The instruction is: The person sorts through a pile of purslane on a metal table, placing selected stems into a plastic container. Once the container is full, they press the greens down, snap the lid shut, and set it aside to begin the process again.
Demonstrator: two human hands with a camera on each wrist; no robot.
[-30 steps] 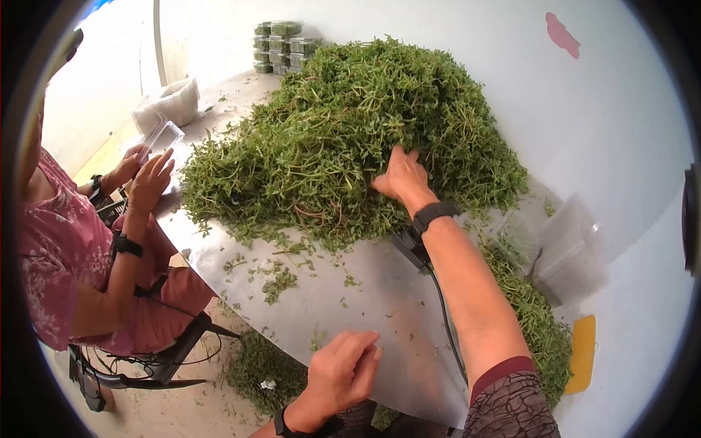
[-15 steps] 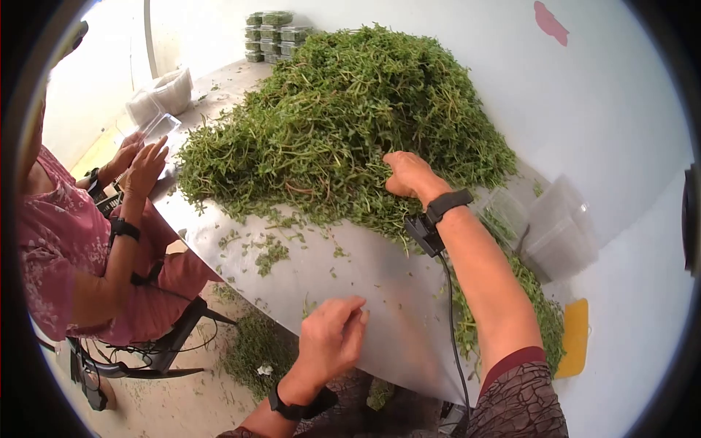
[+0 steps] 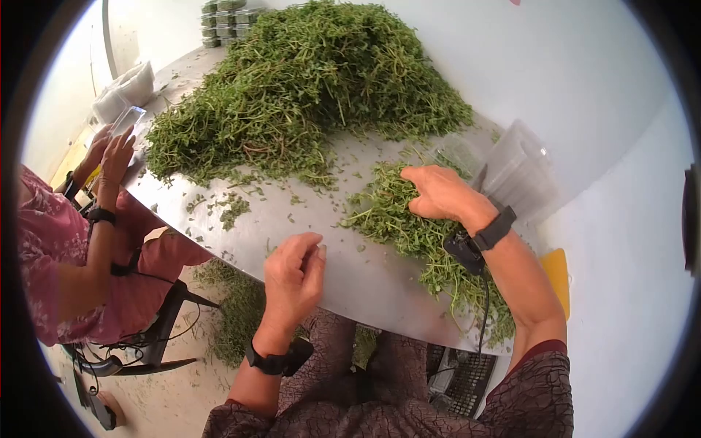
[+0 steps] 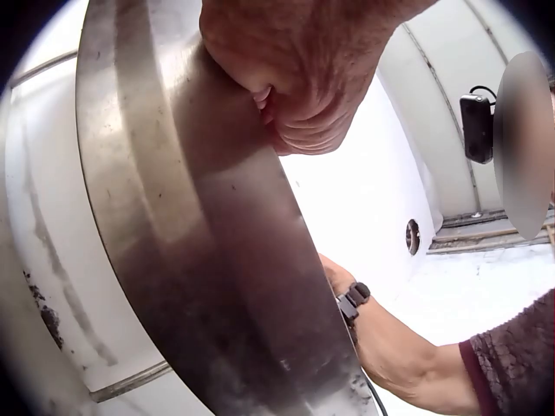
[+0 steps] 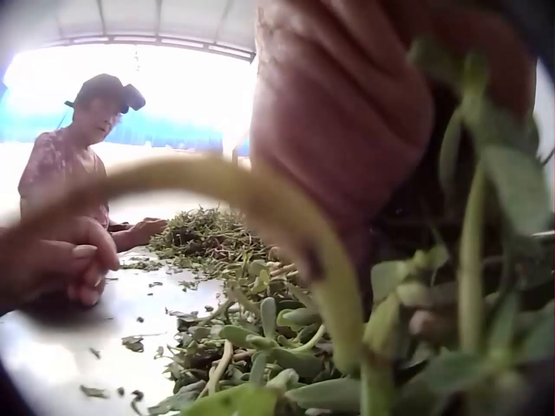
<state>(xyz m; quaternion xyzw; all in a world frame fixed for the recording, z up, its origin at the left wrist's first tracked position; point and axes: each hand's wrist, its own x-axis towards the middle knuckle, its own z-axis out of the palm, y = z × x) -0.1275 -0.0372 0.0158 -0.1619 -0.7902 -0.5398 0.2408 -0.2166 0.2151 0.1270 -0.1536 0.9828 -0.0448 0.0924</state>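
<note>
My right hand (image 3: 447, 196) rests in a loose clump of purslane (image 3: 383, 208), green stems with small fleshy leaves, on the metal table's right side. Its thumb and fingers grip the stems, and the fingertips are hidden among the leaves. The right wrist view shows thick stems and leaves (image 5: 295, 347) close around that hand. My left hand (image 3: 293, 274) hovers over the table's near edge, fingers loosely curled, holding nothing. The left wrist view has the left hand (image 4: 295, 78) above the bare metal. Beyond both hands rises a large purslane heap (image 3: 314, 87).
Clear plastic boxes (image 3: 518, 171) stand at the right by the wall, near a yellow board (image 3: 556, 281). Filled packs (image 3: 226, 22) are stacked at the back left. On the left another person (image 3: 66, 248) sits holding a clear container (image 3: 128, 120). Leaf scraps (image 3: 234, 212) dot the metal table (image 3: 328, 255).
My right hand has come away from the big heap toward me and right, bringing a clump of purslane. Bare table now shows between clump and heap. The head view has shifted.
</note>
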